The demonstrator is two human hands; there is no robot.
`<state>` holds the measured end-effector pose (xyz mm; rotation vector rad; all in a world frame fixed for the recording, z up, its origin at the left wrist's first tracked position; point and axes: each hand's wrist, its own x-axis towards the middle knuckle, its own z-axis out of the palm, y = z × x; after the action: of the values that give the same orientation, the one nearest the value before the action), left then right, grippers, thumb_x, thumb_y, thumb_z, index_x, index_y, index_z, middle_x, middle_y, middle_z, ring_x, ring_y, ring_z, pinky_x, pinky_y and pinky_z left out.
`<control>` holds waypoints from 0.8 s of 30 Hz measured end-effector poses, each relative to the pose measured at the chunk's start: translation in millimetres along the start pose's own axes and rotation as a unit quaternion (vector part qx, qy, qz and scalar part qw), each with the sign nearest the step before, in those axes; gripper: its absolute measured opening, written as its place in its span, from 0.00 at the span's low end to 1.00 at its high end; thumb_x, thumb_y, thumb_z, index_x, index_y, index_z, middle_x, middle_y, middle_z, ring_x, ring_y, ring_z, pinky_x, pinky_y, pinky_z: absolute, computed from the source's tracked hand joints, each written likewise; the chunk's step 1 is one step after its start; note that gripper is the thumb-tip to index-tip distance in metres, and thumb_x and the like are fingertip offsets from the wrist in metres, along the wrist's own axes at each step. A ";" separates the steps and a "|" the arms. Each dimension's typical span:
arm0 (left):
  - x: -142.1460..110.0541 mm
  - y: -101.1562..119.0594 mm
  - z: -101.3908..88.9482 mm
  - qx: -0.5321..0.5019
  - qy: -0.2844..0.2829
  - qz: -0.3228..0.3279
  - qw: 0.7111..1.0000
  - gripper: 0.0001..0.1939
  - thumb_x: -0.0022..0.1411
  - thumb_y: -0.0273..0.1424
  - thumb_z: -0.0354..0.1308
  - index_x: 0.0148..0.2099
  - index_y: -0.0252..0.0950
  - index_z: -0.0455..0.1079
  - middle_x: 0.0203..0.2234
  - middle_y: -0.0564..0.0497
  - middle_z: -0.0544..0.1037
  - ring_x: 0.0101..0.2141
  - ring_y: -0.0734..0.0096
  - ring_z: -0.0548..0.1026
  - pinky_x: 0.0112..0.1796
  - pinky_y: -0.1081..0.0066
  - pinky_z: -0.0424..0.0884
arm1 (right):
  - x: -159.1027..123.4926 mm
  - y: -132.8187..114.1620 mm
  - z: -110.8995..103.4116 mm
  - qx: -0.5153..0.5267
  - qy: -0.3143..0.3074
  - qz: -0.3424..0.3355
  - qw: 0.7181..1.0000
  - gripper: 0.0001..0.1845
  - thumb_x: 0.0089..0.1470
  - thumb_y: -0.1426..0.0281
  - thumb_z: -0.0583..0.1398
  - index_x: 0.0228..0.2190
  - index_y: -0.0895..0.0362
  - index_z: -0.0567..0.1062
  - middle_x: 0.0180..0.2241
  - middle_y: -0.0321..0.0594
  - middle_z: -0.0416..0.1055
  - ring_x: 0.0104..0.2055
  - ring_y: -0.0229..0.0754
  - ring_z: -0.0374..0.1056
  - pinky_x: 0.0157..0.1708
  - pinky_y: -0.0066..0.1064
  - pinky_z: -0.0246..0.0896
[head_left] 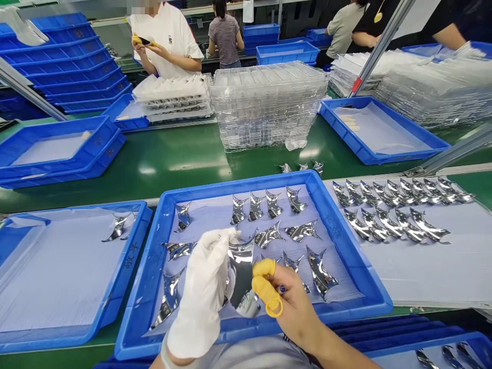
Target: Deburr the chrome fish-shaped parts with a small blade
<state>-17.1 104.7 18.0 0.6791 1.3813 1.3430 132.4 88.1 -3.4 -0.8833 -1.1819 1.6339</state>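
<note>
My left hand, in a white glove, is closed on the left and top edge of a mirror-bright chrome trim piece and holds it over the tray. At its right edge my right hand pinches with yellow finger cots on thumb and forefinger. A small blue round end, perhaps of a pen, shows between that hand's fingers; the rest of it is hidden. Below both hands lies a blue tray lined with white sheet. Several similar curved chrome pieces lie spread out in it.
At left, another blue tray holds chrome pieces in its corner. Rows of chrome pieces lie on a white sheet at right. Clear plastic trays are stacked behind, with more blue trays. People stand across the bench.
</note>
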 end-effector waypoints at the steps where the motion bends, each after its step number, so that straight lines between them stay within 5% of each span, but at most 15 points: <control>1: 0.0 1.8 1.2 -0.003 0.010 0.001 1.000 0.16 0.60 0.45 0.70 0.45 0.41 0.79 0.30 0.54 0.82 0.19 0.79 0.72 0.19 0.78 0.69 | -0.7 0.6 -1.3 -0.015 -0.004 -0.008 1.000 0.14 0.64 0.66 0.60 0.26 0.53 0.66 0.21 0.27 0.54 0.22 0.34 0.47 0.22 0.27 0.44; 3: -0.1 1.6 -1.2 0.006 0.017 0.027 0.999 0.13 0.61 0.43 0.70 0.44 0.43 0.79 0.28 0.56 0.81 0.19 0.76 0.72 0.21 0.75 0.71 | -0.8 1.1 -3.0 -0.039 -0.008 -0.017 0.999 0.14 0.65 0.67 0.59 0.26 0.53 0.66 0.21 0.27 0.53 0.22 0.34 0.47 0.22 0.28 0.44; 6: -1.7 -2.1 -10.3 0.035 0.024 0.122 0.992 0.08 0.61 0.39 0.71 0.41 0.45 0.80 0.34 0.54 0.84 0.38 0.63 0.82 0.38 0.67 0.79 | 1.0 1.8 -4.6 -0.072 -0.003 -0.038 0.997 0.16 0.65 0.69 0.58 0.25 0.53 0.65 0.21 0.28 0.52 0.23 0.36 0.47 0.25 0.30 0.45; 8: -3.8 -3.0 -14.8 0.040 0.015 0.189 0.981 0.05 0.61 0.36 0.71 0.41 0.47 0.81 0.39 0.56 0.85 0.46 0.63 0.81 0.48 0.65 0.77 | 2.4 3.0 -5.7 -0.090 0.002 -0.054 0.994 0.17 0.65 0.69 0.57 0.24 0.53 0.64 0.21 0.29 0.53 0.24 0.37 0.47 0.26 0.31 0.46; 14: -7.7 4.4 -18.5 0.075 -0.099 0.330 0.936 0.10 0.66 0.33 0.68 0.47 0.56 0.81 0.28 0.61 0.82 0.36 0.69 0.78 0.63 0.56 0.66 | 5.8 6.2 -10.0 -0.103 0.005 -0.071 0.992 0.21 0.67 0.62 0.57 0.23 0.52 0.62 0.22 0.31 0.54 0.25 0.39 0.49 0.28 0.33 0.47; 20: 4.0 2.6 -27.4 0.182 -0.154 0.322 0.916 0.08 0.70 0.33 0.62 0.47 0.53 0.81 0.38 0.57 0.84 0.42 0.66 0.79 0.60 0.59 0.67 | 4.8 14.2 -9.0 0.018 -0.035 0.053 0.998 0.24 0.64 0.47 0.60 0.27 0.53 0.68 0.17 0.26 0.52 0.20 0.35 0.45 0.23 0.30 0.43; 24: 29.6 14.4 -35.8 0.318 -0.157 0.314 0.881 0.11 0.72 0.35 0.57 0.39 0.43 0.80 0.37 0.49 0.84 0.43 0.61 0.80 0.51 0.60 0.73 | 4.7 30.2 -9.3 0.024 -0.022 0.119 0.992 0.24 0.63 0.46 0.59 0.33 0.54 0.72 0.14 0.26 0.58 0.17 0.34 0.47 0.20 0.28 0.43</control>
<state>-62.5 122.1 16.9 1.8319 1.3788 1.1489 131.5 91.5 -35.1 -0.9931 -1.0951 1.8744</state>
